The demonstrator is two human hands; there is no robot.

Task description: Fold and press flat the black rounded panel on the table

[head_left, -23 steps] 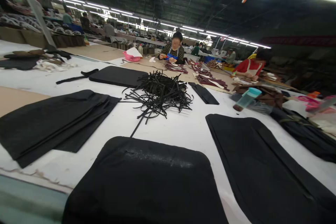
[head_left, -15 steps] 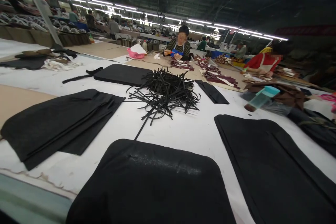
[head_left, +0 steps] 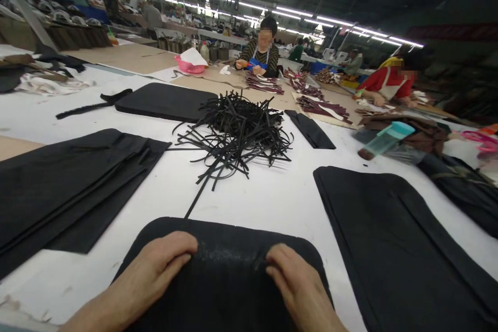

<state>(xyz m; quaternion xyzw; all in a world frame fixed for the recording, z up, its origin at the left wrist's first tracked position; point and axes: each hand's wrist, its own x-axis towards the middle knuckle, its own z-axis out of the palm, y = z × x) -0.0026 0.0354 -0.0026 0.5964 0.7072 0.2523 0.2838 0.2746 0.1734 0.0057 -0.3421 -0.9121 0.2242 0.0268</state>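
A black panel with rounded corners (head_left: 229, 280), like fabric or leather, lies in front of me with a whitish, dusty patch near its far edge. My left hand (head_left: 165, 257) rests on its left side, thumb and fingers pinched together at the surface. Opposite it, my right hand (head_left: 290, 275) pinches the panel on the right of the patch. Just what lies between the fingertips is partly hidden. Beyond the panel sits a tangled heap of thin black strips (head_left: 243, 129), one strip trailing to the panel's far edge.
Stacked black pieces lie at left (head_left: 73, 176) and right (head_left: 392, 238). Behind the strips is a thick black slab (head_left: 167, 101). A teal-lidded bottle (head_left: 385, 140) lies tilted at right. Across the table, one person (head_left: 262, 52) and another in red (head_left: 389, 83) work near maroon strips (head_left: 322, 106).
Both my hands have come into view from below and taken hold of the front black panel. The view has shifted slightly, so table items at left sit further left.
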